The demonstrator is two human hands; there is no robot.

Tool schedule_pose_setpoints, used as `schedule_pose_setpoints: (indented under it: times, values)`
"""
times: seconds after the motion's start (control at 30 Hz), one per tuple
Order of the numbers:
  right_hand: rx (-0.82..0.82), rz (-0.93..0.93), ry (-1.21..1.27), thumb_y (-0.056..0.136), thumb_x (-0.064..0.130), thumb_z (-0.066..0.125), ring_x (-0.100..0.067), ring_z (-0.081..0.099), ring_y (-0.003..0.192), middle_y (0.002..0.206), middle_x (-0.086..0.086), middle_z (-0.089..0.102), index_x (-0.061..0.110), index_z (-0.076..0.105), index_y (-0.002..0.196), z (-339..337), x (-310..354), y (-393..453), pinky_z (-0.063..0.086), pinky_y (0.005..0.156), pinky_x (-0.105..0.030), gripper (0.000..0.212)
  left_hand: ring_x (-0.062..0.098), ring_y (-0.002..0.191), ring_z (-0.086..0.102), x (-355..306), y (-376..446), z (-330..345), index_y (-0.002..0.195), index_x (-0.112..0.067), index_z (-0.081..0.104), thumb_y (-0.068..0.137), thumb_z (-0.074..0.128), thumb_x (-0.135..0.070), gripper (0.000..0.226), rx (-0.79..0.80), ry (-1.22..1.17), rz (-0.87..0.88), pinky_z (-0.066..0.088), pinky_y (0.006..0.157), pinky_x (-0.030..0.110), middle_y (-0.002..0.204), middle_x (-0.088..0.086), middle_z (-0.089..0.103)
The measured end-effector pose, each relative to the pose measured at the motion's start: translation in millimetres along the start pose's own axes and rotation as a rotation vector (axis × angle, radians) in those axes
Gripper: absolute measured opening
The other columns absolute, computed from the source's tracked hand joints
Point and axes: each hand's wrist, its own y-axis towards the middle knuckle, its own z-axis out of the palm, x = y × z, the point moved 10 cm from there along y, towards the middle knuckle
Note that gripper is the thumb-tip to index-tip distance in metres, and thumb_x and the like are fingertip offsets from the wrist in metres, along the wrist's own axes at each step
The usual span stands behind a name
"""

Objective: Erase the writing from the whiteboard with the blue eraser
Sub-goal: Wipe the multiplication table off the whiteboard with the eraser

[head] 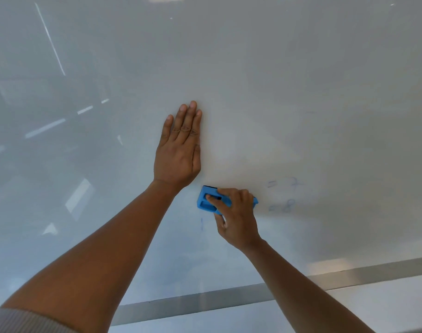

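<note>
Head camera view, looking at a glossy whiteboard [301, 80] that fills nearly the whole scene, with a person's two bare arms reaching up to it from below. Their left hand [178, 150] lies flat against the board, fingers straight and pressed together, grasping nothing. Just below and to the right of it, their right hand [236, 212] grips a blue eraser [208, 200], fingers curled over its top and thumb underneath, pressing it against the board near the middle of the scene. To the right of the eraser, faint blue writing [285, 195] remains, smeared and hard to read; it looks like two short lines, each starting with an equals sign. A short blue stroke [201, 224] sits just under the eraser's left end. A silver metal frame strip [205, 301] runs along the board's lower edge. Pale reflections of ceiling lights streak the board's left side. A ribbed beige sleeve [20, 320] shows at the lower left corner.
</note>
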Motion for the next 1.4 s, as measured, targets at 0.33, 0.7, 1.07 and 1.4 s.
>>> schedule_pose_setpoints:
  times: [0.33, 0.7, 1.07, 1.4]
  values:
    - [-0.195, 0.133, 0.013, 0.074, 0.012, 0.080, -0.026, 0.044, 0.103, 0.126, -0.001, 0.043, 0.027, 0.058, 0.126, -24, -6, 31, 0.042, 0.090, -0.038, 0.059, 0.026, 0.155, 0.017, 0, 0, 0, 0.157, -0.006, 0.024, 0.102, 0.035, -0.012, 0.057, -0.060, 0.013, 0.016, 0.007, 0.128, 0.040, 0.165, 0.012, 0.024]
    - [0.157, -0.199, -0.144, 0.069, 0.011, 0.080, -0.025, 0.046, 0.100, 0.124, -0.001, 0.053, 0.029, 0.065, 0.119, 49, 24, -55, 0.043, 0.087, -0.040, 0.055, 0.027, 0.154, 0.020, 1, -2, -1, 0.157, -0.005, 0.026, 0.102, 0.034, -0.014, 0.055, -0.063, 0.026, 0.010, 0.009, 0.128, 0.041, 0.164, 0.013, 0.027]
    - [-0.102, -0.078, -0.079, 0.085, 0.010, 0.060, -0.031, 0.053, 0.103, 0.128, -0.002, 0.045, 0.026, 0.060, 0.124, -6, 5, 6, 0.039, 0.092, -0.043, 0.042, 0.026, 0.154, 0.019, 0, -4, 2, 0.157, -0.006, 0.025, 0.102, 0.036, -0.013, 0.057, -0.083, 0.042, -0.021, 0.008, 0.128, 0.041, 0.165, 0.011, 0.025]
    - [0.099, -0.213, -0.123, 0.075, 0.009, 0.077, -0.028, 0.046, 0.103, 0.126, -0.001, 0.047, 0.026, 0.064, 0.122, 32, 23, -31, 0.048, 0.088, -0.043, 0.052, 0.027, 0.154, 0.018, 1, -14, 3, 0.157, -0.006, 0.025, 0.102, 0.035, -0.014, 0.056, -0.078, 0.030, 0.004, 0.005, 0.128, 0.041, 0.165, 0.012, 0.025]
